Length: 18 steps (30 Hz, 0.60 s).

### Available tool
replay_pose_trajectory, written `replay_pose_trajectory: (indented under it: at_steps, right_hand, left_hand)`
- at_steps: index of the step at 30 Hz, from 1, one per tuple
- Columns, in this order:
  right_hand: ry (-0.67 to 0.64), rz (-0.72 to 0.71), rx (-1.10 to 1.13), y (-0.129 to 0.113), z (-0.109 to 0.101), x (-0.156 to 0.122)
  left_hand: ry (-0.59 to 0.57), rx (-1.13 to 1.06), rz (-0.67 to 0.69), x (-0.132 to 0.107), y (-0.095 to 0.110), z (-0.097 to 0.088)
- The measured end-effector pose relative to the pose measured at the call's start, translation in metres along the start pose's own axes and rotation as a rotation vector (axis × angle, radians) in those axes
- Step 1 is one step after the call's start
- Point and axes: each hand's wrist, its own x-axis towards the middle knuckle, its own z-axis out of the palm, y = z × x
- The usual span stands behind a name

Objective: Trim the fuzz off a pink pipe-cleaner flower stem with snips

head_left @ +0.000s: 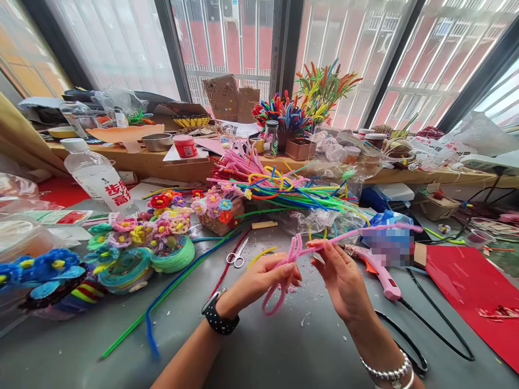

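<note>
My left hand (265, 278) pinches a pink pipe cleaner (284, 270) that loops down below my fingers and twists up between both hands. My right hand (343, 275) pinches the same pipe cleaner, whose long free end runs up and right past the blurred patch. Both hands hover above the grey table (259, 346). A black watch sits on my left wrist and a beaded bracelet on my right wrist.
Small scissors (238, 255) lie just beyond my left hand. A pink glue gun (377, 270) with its black cord lies right of my right hand. Pipe-cleaner flower baskets (162, 237) stand left, a loose pile of pipe cleaners (284, 186) behind, red paper (474, 292) right, a plastic bottle (99, 178) far left.
</note>
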Motion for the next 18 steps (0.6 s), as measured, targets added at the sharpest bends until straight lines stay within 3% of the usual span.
replay_pose_trajectory:
  at_steps: [6,14,18]
  right_hand:
    - [0.157,-0.045,0.082,0.002,-0.003,0.003]
    - [0.333,-0.055,0.120,0.001,-0.012,0.011]
    - [0.344,-0.035,0.177,0.000,-0.012,0.010]
  left_hand:
    - [0.087,-0.129,-0.089,0.004,-0.007,-0.003]
    - [0.393,-0.071,-0.009,0.004,-0.008,-0.012]
    - [0.591,-0.040,0.058,0.002,-0.007,-0.012]
